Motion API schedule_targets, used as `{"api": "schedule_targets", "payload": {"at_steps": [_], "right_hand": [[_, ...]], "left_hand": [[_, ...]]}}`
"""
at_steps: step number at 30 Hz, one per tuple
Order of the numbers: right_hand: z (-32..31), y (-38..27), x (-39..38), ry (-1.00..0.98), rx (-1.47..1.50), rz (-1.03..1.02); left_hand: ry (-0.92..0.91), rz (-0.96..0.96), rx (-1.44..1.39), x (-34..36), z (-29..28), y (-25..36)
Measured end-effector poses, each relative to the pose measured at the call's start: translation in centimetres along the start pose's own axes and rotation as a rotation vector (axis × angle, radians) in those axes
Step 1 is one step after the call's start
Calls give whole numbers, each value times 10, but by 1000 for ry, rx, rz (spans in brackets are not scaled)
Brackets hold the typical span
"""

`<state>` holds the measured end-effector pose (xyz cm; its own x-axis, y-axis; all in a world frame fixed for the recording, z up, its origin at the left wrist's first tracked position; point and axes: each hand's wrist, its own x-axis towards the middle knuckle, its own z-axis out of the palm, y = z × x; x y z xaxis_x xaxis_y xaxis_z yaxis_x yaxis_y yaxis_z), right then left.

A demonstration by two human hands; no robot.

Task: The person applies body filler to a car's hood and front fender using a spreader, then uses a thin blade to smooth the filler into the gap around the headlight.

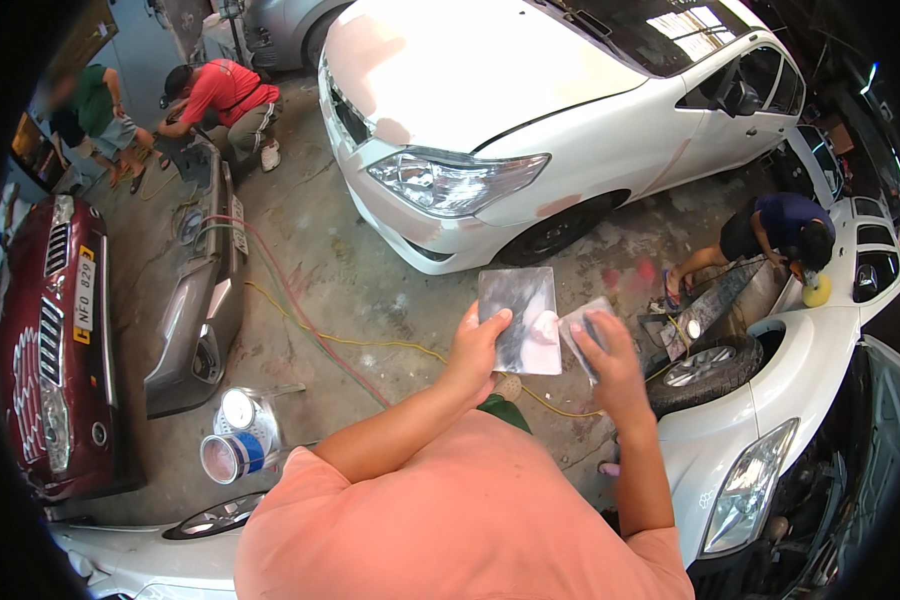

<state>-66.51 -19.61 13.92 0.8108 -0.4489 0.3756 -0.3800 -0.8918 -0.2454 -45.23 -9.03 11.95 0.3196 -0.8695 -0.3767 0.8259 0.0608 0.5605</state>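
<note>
Flat plate (500, 293): it was held before the chest above the floor (400, 310), face upward. The left hand (473, 347) was closed on its left edge, the thumb lying over the face. Pale pinkish paste (540, 350) lay smeared across the plate's right and lower part. The right hand (618, 365), slightly blurred, gripped a thin, pale spreader (571, 331) just beside the right edge; whether spreader and plate touched could not be told. The step in hand appeared to be working the paste. The next move seemed to call for a steady plate and an evenly laid spreader edge. Beyond stood a white car (450, 90) with dull pinkish patches.
</note>
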Motion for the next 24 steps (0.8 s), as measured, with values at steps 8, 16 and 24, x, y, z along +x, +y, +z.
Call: {"api": "schedule_targets", "payload": {"at_steps": [8, 16, 24], "right_hand": [[-15, -25, 4, -1, -111, -138], [-31, -34, 22, -61, -107, -182], [0, -60, 2, -84, 0, -190]], "left_hand": [[-73, 158, 168, -4, -16, 10], [-214, 236, 650, 0, -25, 12], [-150, 414, 700, 7, -10, -2]]}}
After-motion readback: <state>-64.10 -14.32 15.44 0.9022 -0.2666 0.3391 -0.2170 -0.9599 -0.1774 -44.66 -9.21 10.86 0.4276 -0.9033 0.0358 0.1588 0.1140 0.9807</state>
